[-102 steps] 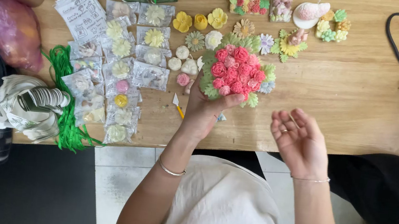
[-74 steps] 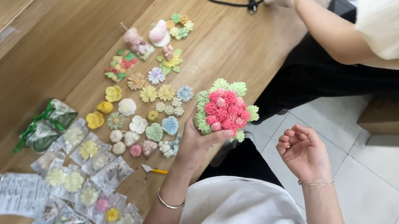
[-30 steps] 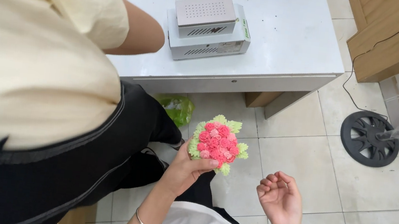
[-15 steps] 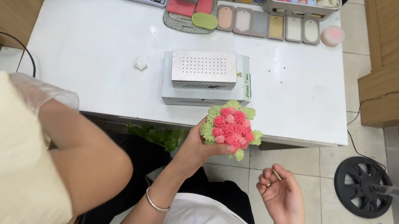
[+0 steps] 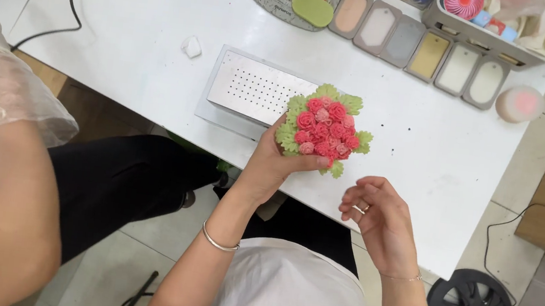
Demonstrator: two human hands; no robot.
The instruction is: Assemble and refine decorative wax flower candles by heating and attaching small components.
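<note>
Our left hand (image 5: 271,166) grasps the flower cluster (image 5: 322,128) from beneath, its base hidden; blooms face up. Our right hand (image 5: 378,216) hangs empty, fingers (image 5: 356,200) loosely curled, above the tabletop (image 5: 129,27).

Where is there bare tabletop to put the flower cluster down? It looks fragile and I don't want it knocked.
Bare white table lies left of the perforated metal box, and right of the flower cluster, below the row of moulds. The far edge is crowded.
</note>
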